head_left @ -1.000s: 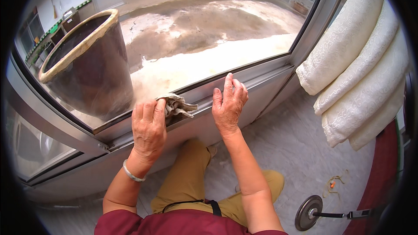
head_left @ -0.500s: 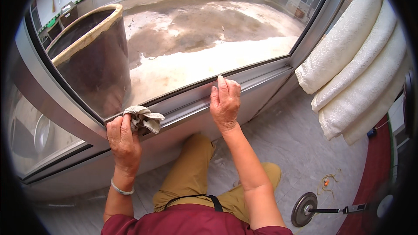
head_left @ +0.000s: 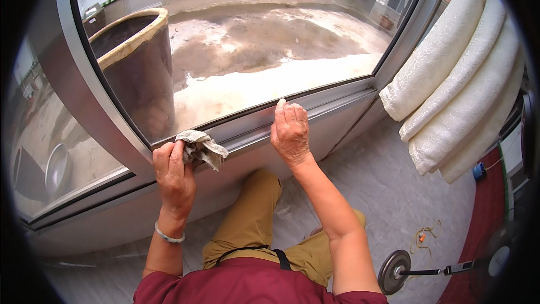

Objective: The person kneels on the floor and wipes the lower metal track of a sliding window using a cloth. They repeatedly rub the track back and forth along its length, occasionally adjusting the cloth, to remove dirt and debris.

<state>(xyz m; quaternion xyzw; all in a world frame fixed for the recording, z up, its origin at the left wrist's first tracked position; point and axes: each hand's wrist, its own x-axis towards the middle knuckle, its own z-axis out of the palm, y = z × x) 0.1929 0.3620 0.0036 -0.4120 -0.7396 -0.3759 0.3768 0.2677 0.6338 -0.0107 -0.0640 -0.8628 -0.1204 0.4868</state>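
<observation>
My left hand (head_left: 175, 173) is closed on a crumpled pale grey cloth (head_left: 203, 149), which bulges out past the thumb and fingers. Hand and cloth are at the lower left corner of a metal-framed window (head_left: 247, 131), against its bottom rail. Farther right along that rail, my right hand (head_left: 291, 132) rests with its fingers curled and pressed together. Its fingertips point at the lower edge of the glass, and whatever may be in them is hidden. A pale bangle (head_left: 169, 233) circles my left wrist.
Beyond the glass stands a large dark jar (head_left: 140, 79) with a tan rim, in a concrete yard (head_left: 242, 39). White patterned curtains (head_left: 450, 90) hang at the right. A weight plate on a bar (head_left: 395, 271) and a tangled yellow cord (head_left: 422, 237) lie on the grey floor.
My left hand and the cloth appear slightly farther right, still by the window's corner, as the view shifts a little. My right hand stays at nearly the same place on the rail.
</observation>
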